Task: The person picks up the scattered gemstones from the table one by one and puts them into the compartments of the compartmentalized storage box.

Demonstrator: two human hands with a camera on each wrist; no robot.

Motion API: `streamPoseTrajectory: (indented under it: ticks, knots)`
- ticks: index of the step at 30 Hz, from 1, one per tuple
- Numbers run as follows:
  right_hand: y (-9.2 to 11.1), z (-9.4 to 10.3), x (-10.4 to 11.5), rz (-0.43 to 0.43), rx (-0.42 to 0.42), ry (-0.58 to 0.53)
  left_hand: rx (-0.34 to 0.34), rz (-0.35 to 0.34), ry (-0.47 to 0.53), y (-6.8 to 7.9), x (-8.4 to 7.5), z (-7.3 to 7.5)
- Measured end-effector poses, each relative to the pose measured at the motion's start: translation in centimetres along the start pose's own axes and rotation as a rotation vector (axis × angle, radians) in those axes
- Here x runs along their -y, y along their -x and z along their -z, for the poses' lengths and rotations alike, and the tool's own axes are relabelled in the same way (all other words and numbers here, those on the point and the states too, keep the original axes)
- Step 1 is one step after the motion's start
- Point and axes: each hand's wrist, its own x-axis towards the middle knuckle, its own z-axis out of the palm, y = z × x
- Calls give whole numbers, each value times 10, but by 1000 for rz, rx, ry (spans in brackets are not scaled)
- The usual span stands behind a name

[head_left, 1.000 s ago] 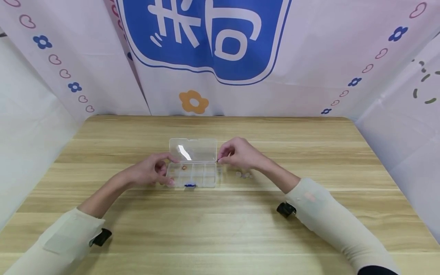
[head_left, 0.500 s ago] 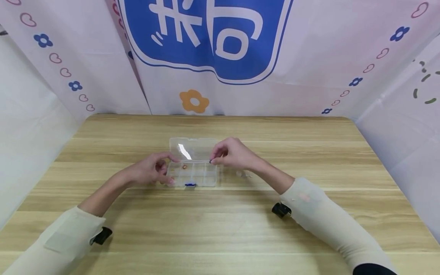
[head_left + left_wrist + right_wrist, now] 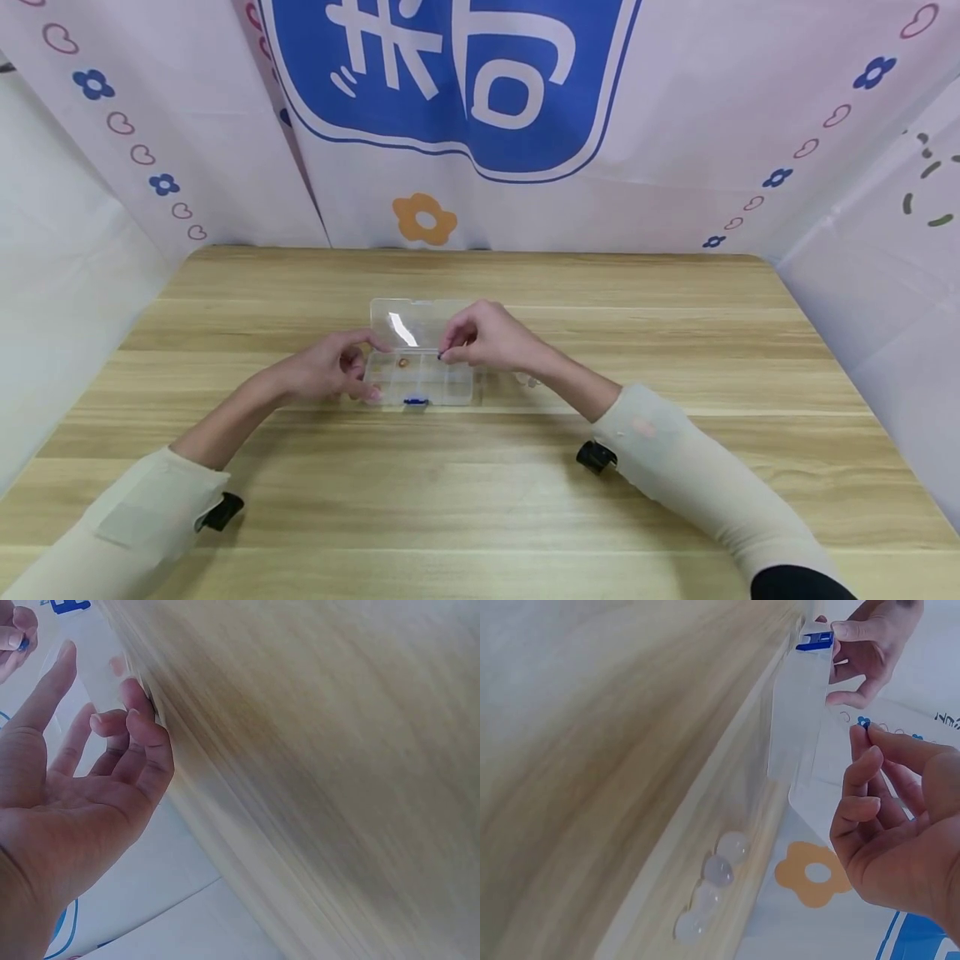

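As the clear plastic box (image 3: 432,392), rectangular and divided into compartments (image 3: 457,390), sat on the wood-grained surface (image 3: 420,483), an orange ring (image 3: 403,362) lay in a back compartment and four smooth, translucent round pieces (image 3: 718,871) lined up to its right. The left hand (image 3: 330,367) held the box's left end, thumb and forefinger spread wide across it. Over the box, the right hand (image 3: 489,337) pinched a dark blue bead (image 3: 865,726) between thumb and forefinger. The box's long axis ran left to right, blue latch (image 3: 416,402) on the near side, lid (image 3: 420,320) open behind.
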Motion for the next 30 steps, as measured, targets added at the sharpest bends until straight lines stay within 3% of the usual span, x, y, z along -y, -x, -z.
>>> streamPoseTrajectory:
  ticks: [17,30]
  knots:
    - [-6,-9,3,-15,19,5,1,-20,12,0,1,0]
    - [-13,-14,9,41,20,18,3,-11,1,0,-2,0]
